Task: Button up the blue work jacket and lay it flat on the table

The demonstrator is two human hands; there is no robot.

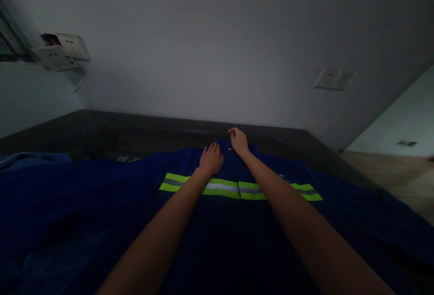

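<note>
A dark blue work jacket (217, 227) lies spread out, its sleeves reaching to both sides. Across its chest runs a lime-yellow and silver reflective band (220, 187). My left hand (211, 159) rests flat on the chest, just above the band, with fingers stretched out. At the collar (251, 147), my right hand (239, 141) is bent at the wrist, its fingers curled together and pointing left. Whatever those fingers pinch is too dark and small to make out. A small pale label (229, 149) shows inside the neck.
The jacket covers a dark tabletop (288, 137) against a grey wall (203, 60). Lighter blue cloth (40, 157) lies at the left. Wall sockets (335, 79) are at the right, and a power socket block (57, 57) sticks out at the left. Pale flooring (400, 173) shows at right.
</note>
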